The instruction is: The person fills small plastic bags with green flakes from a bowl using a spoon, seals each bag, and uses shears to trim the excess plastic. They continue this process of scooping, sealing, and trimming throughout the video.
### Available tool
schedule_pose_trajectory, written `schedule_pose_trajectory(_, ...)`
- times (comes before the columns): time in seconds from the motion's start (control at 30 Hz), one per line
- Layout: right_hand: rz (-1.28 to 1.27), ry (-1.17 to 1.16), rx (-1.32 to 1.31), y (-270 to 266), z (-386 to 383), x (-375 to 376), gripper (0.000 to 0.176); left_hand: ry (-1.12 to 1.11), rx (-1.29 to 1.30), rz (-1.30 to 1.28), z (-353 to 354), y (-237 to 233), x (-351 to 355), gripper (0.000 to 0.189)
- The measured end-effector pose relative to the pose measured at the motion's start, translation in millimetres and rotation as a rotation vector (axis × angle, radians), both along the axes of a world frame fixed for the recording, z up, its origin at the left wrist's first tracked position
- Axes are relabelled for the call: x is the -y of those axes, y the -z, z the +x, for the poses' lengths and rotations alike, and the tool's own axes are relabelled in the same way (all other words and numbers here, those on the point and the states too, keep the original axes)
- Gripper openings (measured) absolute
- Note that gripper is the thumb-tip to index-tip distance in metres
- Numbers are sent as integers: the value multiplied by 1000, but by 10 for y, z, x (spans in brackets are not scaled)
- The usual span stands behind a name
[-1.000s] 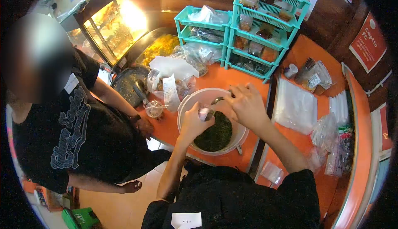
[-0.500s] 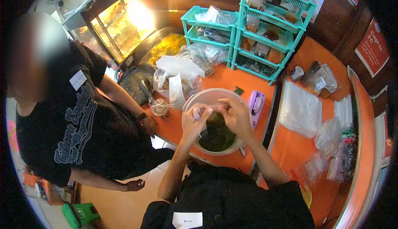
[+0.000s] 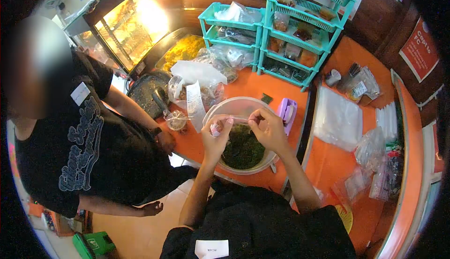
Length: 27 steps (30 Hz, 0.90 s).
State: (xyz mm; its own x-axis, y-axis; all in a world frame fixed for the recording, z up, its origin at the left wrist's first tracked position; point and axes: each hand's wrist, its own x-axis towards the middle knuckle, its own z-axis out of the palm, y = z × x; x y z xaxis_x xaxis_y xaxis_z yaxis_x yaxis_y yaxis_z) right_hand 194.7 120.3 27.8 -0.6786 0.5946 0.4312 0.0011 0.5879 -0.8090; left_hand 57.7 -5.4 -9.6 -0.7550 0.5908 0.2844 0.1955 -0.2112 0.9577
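Observation:
Both my hands are raised over a large translucent tub (image 3: pixel 220 109) on the orange counter. Dark green leafy flakes (image 3: pixel 243 152) lie in it. Between my fingertips stretches a thin strip of clear plastic (image 3: pixel 241 118). My left hand (image 3: pixel 217 135) pinches its left end, with a crumpled whitish-pink piece (image 3: pixel 215 129) tucked in the palm. At the other end, thumb and forefinger of my right hand (image 3: pixel 269 129) are pressed together on the strip. A purple tape dispenser (image 3: pixel 287 114) stands just right of the tub, and a small dark green piece (image 3: pixel 266 99) lies behind it.
To the left stands a person in a black shirt (image 3: pixel 93 151), one hand (image 3: pixel 165 141) at the counter edge. Plastic bags and a paper receipt (image 3: pixel 194 100) lie left of the tub. Teal basket racks (image 3: pixel 300 48) rise behind. On the right are clear bags (image 3: pixel 338 122) and a packet (image 3: pixel 360 90).
My hands have drawn slightly apart, the strip now stretched nearly level between them. The whole view has shifted a little; the other person stands much as before.

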Motion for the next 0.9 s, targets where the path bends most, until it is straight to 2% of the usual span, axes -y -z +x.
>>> schedule_pose_trajectory(0.1, -50, -60, 121, -108, -4, 53, 7, 21, -22, 9, -3, 6, 6, 8)
schedule_pose_trajectory(0.3, 36, -73, 67, 19, -85, 95, 5, 28, -46, 31, -7, 45, 2, 7)
schedule_pose_trajectory(0.4, -49, -99, 33, 18, -114, 136, 5, 47, -53, 24, -27, 98, -3, 8)
schedule_pose_trajectory(0.5, 91, -70, 53, -32, -118, 138, 7, 54, -91, 7, -12, 58, 9, 8)
schedule_pose_trajectory(0.67, 91, -67, 39, 4, -141, 114, 9, 34, -111, -37, -30, 66, -6, 8)
schedule_pose_trajectory(0.77, 56, -89, 52, 13, -155, 132, 9, 91, 16, -25, -4, 55, 10, 8)
schedule_pose_trajectory(0.9, 130, -74, 17, 37, -236, 164, 10, 75, -3, -69, -1, 68, 25, 5)
